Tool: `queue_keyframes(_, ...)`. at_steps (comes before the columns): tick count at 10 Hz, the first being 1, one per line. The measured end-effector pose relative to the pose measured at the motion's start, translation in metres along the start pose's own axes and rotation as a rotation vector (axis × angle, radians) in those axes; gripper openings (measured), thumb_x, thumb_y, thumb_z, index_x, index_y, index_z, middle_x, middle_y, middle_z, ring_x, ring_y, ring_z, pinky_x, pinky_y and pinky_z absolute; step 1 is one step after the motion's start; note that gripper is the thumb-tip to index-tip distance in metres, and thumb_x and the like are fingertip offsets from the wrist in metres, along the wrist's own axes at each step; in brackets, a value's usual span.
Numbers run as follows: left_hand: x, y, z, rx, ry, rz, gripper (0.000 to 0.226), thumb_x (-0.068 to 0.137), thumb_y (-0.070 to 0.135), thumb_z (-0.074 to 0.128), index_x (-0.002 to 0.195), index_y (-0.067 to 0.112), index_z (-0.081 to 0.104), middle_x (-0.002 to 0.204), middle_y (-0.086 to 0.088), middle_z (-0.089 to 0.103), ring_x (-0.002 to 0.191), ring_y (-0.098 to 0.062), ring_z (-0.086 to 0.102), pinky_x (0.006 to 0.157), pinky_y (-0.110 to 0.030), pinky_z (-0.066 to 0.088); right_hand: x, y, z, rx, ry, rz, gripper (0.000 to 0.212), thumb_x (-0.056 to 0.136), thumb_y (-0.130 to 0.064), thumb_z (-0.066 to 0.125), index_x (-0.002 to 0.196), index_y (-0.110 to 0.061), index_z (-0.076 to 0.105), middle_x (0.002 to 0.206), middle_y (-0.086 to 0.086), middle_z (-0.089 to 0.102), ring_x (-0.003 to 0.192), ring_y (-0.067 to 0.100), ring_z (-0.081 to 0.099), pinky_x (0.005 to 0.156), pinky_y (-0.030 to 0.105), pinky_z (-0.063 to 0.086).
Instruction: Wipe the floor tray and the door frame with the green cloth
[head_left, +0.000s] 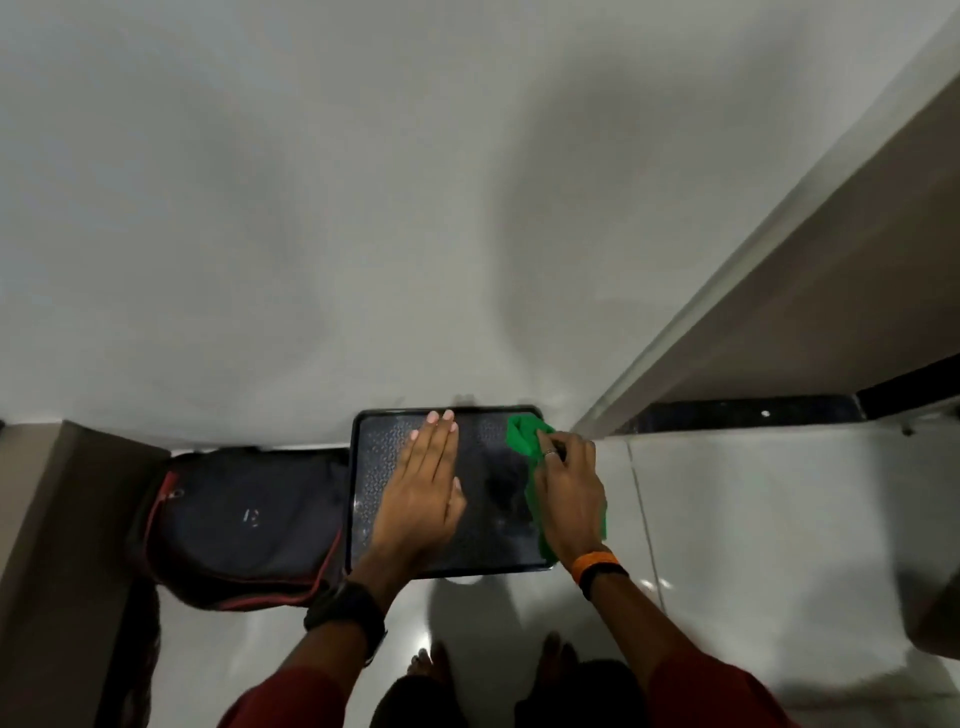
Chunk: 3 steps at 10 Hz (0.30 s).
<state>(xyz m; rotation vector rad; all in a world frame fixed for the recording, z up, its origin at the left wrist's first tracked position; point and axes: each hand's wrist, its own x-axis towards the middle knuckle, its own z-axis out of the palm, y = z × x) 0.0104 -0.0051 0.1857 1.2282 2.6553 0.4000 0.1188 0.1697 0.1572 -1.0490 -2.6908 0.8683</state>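
Tray (374, 519): dark, patterned, flat on the floor (779, 519), its far edge close against the wall (363, 208).
Cloth (524, 434): green, bunched along the tray's 3 o'clock edge, up to the 1 o'clock corner.
Right hand (569, 488): your fingers are curled closed over the cloth, pressing it onto the rim.
Left hand (423, 488): flat on the tray centre, fingers straight and together, gripping nothing; it appears to steady the tray.
Stage: tray wipe in hand, by my reading; the centre under your left palm cannot be reached until you shift it.
Risk: tray skids on the glossy tiles if your left palm lifts mid-stroke.
Risk: loose cloth trailing over the 3 o'clock edge may drag on the floor and carry grit back.
Bag (244, 519): dark with red trim, just beside the tray at 9 o'clock; no room that way.
Door frame (779, 291): near, at 2 o'clock, not yet attended.
Open room: bare tiles from 3 to 5 o'clock.
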Motion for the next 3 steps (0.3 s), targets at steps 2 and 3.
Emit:
queue_keyframes(2,0.005,-0.065,0.149,-0.008,-0.187,-0.124,0.075,0.083,0.025,0.036,0.149,-0.010,0.046,0.158,-0.026,0.045,0.147,-0.042,0.043,0.118,-0.061,0.040,0.019,0.049,0.141,-0.365,-0.233,-0.055,0.062,0.107,-0.048,0.045,0.157,-0.011,0.042,0.155,0.017,0.044,0.138,0.037,0.044,0.108,0.055,0.048)
queue_keyframes(3,0.008,-0.076,0.182,0.057,-0.169,-0.143,0.075,0.082,0.027,0.038,0.146,-0.010,0.050,0.155,-0.027,0.048,0.144,-0.043,0.048,0.115,-0.061,0.038,0.019,0.056,0.162,-0.403,-0.182,-0.024,0.079,0.103,-0.063,0.021,0.159,-0.009,0.037,0.162,0.017,0.041,0.146,0.039,0.041,0.112,0.060,0.041)
